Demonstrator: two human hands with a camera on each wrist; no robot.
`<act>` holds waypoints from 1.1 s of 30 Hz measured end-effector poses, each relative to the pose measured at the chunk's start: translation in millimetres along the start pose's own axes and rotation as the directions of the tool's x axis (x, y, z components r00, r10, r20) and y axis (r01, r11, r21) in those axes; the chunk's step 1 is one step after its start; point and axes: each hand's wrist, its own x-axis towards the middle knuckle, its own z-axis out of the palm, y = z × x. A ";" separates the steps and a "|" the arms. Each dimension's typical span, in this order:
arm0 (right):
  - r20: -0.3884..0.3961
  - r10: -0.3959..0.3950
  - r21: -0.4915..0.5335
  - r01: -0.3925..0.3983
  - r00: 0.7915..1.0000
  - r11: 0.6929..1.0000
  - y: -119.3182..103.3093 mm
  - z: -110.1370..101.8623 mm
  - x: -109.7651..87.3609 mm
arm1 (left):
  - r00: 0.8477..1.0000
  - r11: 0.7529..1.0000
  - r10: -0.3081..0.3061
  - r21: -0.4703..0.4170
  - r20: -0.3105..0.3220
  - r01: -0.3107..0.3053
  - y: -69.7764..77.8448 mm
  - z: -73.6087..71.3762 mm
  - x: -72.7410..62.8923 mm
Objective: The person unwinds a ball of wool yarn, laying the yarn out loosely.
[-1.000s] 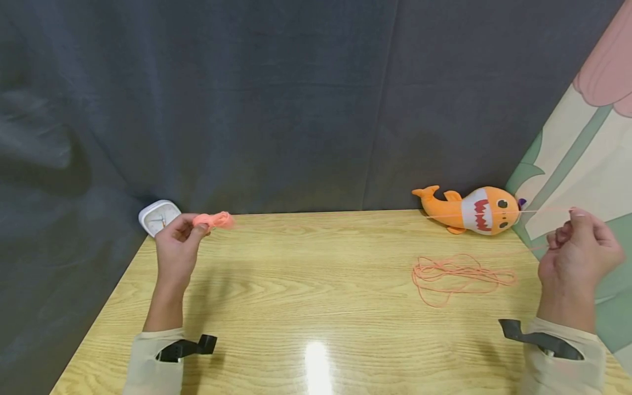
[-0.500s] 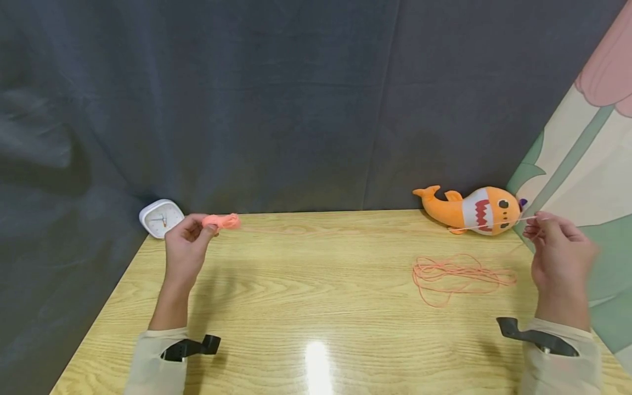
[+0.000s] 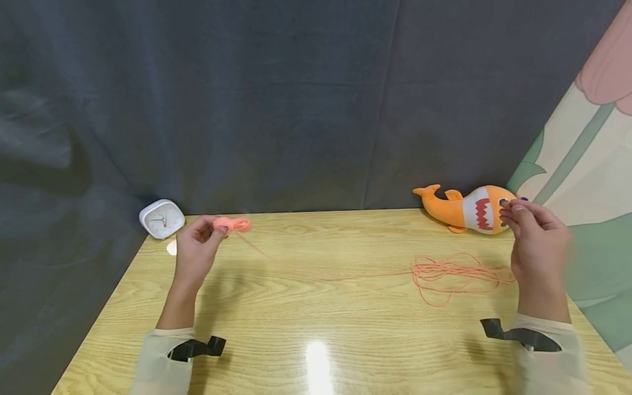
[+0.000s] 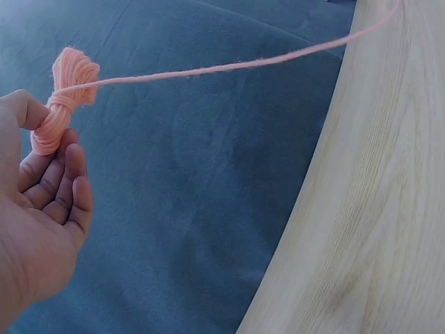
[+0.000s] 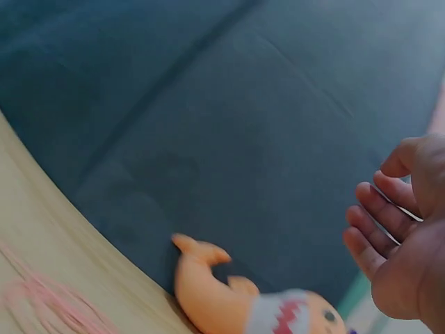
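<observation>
The left hand point(image 3: 196, 247) holds a small bundle of pink yarn point(image 3: 239, 224) above the far left part of a wooden table point(image 3: 296, 312), pinching one end of it between thumb and forefinger, while its other fingers are curled beneath. From the bundle a single strand point(image 3: 365, 276) slants down and runs along the table to a loose pile of yarn point(image 3: 459, 271), whose long loops lie flat on the right side. The right hand point(image 3: 540, 241) is raised beyond that pile, its fingers loosely bent and slightly apart, thumb close to the forefinger; the right wrist view shows nothing between them. Behind it, partly covered by its fingertips in the head view, an orange stuffed shark point(image 3: 444, 207) with a white belly and a red toothy mouth lies along the table's back edge. A white clock point(image 3: 164, 219) stands in the back left corner, near the left hand. Dark cloth point(image 3: 247, 109) hangs behind the table, and flowered cloth point(image 3: 592, 164) on the right.
</observation>
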 end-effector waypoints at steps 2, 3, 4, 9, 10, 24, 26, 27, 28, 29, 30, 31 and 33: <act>0.070 -0.030 -0.029 0.032 0.997 0.999 7.0 15.2 -7.5 | 1.000 1.000 -0.004 -0.021 0.001 0.004 -0.7 2.1 -0.2; 0.110 -0.041 -0.045 0.046 0.993 0.998 10.9 22.5 -11.7 | 1.000 1.000 -0.006 -0.026 0.001 0.006 -1.1 3.1 -0.3; 0.150 -0.054 -0.050 0.062 0.987 0.997 15.3 29.9 -16.2 | 1.000 1.000 -0.008 -0.020 0.006 0.008 -1.7 3.8 -0.5; 0.331 -0.088 -0.060 0.114 0.940 0.992 41.4 63.9 -40.4 | 0.999 0.998 -0.004 0.056 0.034 0.002 -3.6 5.8 -1.6; 0.360 -0.084 -0.074 0.118 0.929 0.990 46.6 69.9 -45.2 | 0.999 0.998 -0.002 0.064 0.040 0.000 -3.9 6.1 -1.5; 0.585 0.122 -0.363 0.125 0.802 0.923 121.0 141.6 -101.7 | 1.000 0.999 0.008 0.035 0.029 -0.009 -6.5 11.0 -1.3; 0.599 0.147 -0.367 0.107 0.787 0.924 131.9 149.2 -110.1 | 0.999 0.999 0.007 0.046 0.031 -0.009 -6.2 12.3 -1.6; 0.606 0.160 -0.369 0.098 0.779 0.924 137.4 152.6 -114.2 | 0.999 0.998 0.009 0.055 0.035 -0.011 -5.9 12.8 -1.7; 0.613 0.172 -0.368 0.086 0.771 0.926 142.8 156.1 -118.1 | 0.999 0.998 0.012 0.062 0.039 -0.014 -5.6 13.5 -1.6; 0.618 0.184 -0.370 0.076 0.764 0.926 148.0 159.2 -122.2 | 0.999 0.998 0.013 0.067 0.042 -0.016 -5.5 13.9 -1.4; 0.626 0.194 -0.369 0.068 0.755 0.927 153.1 161.9 -126.3 | 0.999 0.998 0.015 0.068 0.044 -0.018 -5.2 14.5 -1.0; 0.634 0.204 -0.373 0.064 0.746 0.926 158.2 164.3 -130.1 | 0.999 0.998 0.017 0.067 0.045 -0.020 -5.2 15.0 -0.7; 0.657 0.227 -0.382 0.058 0.719 0.922 168.0 168.2 -137.7 | 0.999 0.998 0.022 0.053 0.041 -0.024 -5.0 16.3 -0.2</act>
